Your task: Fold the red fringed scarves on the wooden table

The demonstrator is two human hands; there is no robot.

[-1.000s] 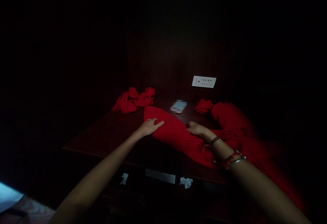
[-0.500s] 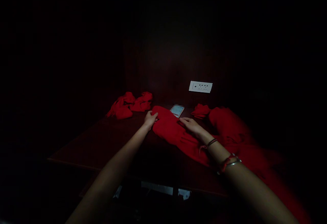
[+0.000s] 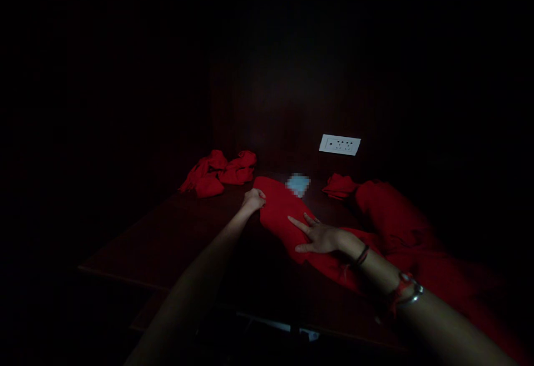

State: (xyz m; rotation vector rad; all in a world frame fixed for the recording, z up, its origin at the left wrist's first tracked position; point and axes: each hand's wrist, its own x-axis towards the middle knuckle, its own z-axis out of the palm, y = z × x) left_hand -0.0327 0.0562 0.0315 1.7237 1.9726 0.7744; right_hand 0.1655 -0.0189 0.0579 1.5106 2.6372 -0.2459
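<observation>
Apparent smoothing behind front edge of worktop (image 3: 137, 249): left hand (image 3: 253, 198) pinching long red cloth (image 3: 277, 202), right hand (image 3: 323, 238) splayed atop (next, presumably, level pressure).

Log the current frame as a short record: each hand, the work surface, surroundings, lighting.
Left hand: fingers curled at the left edge of a red cloth; grip unclear
Right hand: open on the same cloth, fingers spread
Surface: dark table
Back left: crumpled red fabric
Right: more red fabric
Behind cloth: pale pixelated object, unidentifiable
Wall: white socket plate
Lighting: very dim, edges nearly black
</observation>
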